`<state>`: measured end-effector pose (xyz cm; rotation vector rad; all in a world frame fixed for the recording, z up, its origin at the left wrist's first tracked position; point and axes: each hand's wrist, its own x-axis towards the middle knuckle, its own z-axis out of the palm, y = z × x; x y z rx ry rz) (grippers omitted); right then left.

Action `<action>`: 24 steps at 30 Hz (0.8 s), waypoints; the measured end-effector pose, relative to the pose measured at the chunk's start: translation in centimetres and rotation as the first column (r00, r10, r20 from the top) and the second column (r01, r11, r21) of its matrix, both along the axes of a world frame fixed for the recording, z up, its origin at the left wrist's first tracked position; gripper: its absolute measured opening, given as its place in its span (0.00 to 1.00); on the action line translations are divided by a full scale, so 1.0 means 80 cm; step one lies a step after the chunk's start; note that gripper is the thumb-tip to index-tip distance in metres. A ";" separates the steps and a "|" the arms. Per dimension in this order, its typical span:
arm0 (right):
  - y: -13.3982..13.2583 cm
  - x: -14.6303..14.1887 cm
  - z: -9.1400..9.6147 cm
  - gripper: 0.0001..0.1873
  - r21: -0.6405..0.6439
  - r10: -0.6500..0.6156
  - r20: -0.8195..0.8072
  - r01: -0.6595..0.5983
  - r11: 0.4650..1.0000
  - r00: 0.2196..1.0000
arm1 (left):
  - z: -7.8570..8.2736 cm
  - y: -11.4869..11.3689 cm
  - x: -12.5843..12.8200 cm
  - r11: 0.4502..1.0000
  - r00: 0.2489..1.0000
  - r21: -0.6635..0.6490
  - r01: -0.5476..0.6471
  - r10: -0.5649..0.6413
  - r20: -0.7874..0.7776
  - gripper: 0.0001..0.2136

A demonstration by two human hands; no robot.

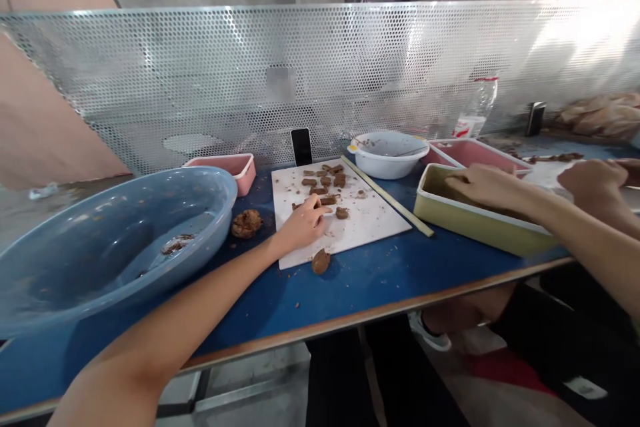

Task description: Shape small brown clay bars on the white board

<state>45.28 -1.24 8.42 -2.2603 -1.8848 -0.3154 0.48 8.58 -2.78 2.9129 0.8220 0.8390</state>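
Observation:
A white board [360, 237] lies on the blue table, with several short brown clay-like pieces [326, 181] on it. Over the board's left part, my left hand [303, 221] has its fingers bent down and closed at a brown roll-shaped piece [327, 200], which the hand partly covers. A rounded brown lump [321, 261] rests at the board's front edge. To the right, my right hand [477, 183] reaches into a yellow-green rectangular tub [475, 221], its fingers curled downward. The tub wall and the hand itself hide whatever the fingertips hold.
A large blue basin [200, 257] stands left, beside a crumbly brown lump [247, 223] and a pink tub [245, 173]. A pale stick [387, 197], white basin [390, 163], phone [301, 147] and bottle [477, 110] sit around the board. A co-worker's hands [593, 177] are at right.

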 end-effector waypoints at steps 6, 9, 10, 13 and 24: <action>0.024 -0.105 -0.026 0.30 0.069 0.517 -0.130 -0.513 0.856 0.846 | 0.000 -0.001 -0.001 0.999 0.998 -0.038 0.037 -0.039 -0.046 0.16; 0.045 -0.157 -0.048 0.28 0.036 0.672 -0.184 -0.678 0.734 0.718 | -0.001 -0.002 -0.001 0.998 0.996 -0.046 0.050 -0.054 -0.068 0.16; 0.055 -0.169 -0.056 0.27 0.029 0.697 -0.184 -0.705 0.708 0.693 | -0.001 -0.002 -0.001 0.997 0.995 -0.045 0.055 -0.058 -0.075 0.16; 0.087 -0.189 -0.079 0.26 -0.027 0.717 -0.224 -0.740 0.672 0.660 | 0.002 -0.004 -0.001 0.997 0.993 -0.036 0.071 -0.075 -0.095 0.15; 0.062 -0.199 -0.114 0.23 0.017 0.703 -0.247 -0.722 0.692 0.667 | 0.013 -0.011 0.001 0.996 0.986 -0.041 0.076 -0.082 -0.144 0.17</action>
